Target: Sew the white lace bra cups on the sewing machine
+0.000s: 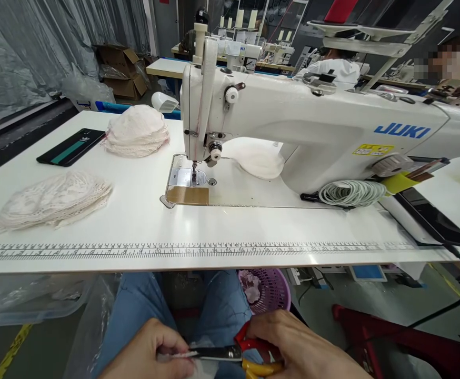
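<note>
Gripping scissors [220,353] (right hand [293,339]), pinching fabric [204,369], left hand [155,351]

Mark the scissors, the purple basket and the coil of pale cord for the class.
Scissors [233,353]: head view, on the metal near the pivot.
Purple basket [276,289]: head view, on its wall.
Coil of pale cord [352,193]: head view, on its loops.

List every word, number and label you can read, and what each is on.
"JUKI": sewing machine, in blue.
"KI": rear machine, blurred; other letters unclear.
"10", "13", "15": ruler strip; many other numbers too faint.
Yellow label: too small to read.
Black case: pale mark, too small to read.
</note>
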Demonstrator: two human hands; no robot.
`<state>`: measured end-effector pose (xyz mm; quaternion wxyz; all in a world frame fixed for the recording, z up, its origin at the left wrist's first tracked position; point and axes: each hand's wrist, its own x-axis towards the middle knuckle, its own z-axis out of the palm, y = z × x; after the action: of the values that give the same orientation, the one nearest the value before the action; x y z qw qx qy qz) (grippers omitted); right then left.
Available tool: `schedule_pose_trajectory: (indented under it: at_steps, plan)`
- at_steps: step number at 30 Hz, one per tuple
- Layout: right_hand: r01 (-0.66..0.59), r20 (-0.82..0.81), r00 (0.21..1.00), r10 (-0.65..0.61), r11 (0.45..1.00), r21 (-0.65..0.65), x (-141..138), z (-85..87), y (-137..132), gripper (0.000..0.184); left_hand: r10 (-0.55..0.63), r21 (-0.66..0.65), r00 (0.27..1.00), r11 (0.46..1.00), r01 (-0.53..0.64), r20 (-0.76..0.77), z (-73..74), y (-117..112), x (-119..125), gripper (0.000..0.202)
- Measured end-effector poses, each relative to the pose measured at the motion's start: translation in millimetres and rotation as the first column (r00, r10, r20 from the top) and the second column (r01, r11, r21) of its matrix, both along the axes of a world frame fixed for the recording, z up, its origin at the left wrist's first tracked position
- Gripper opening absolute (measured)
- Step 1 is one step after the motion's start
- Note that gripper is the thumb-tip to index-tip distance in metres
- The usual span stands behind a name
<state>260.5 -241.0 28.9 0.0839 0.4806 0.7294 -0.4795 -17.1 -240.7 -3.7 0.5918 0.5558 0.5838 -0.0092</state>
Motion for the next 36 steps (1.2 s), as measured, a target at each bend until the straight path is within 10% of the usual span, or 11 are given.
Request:
schedule_pose_trajectory:
  at_steps: [36]
  plan:
    - [0.075, -0.007, 0.997, -0.075, 0.997, -0.032, 0.7, -8.4, -4.0, 0.043, 0.03, -0.106, 0.996, 0.994, -0.021, 0.083, -14.2, -0.7, -1.3, 0.038]
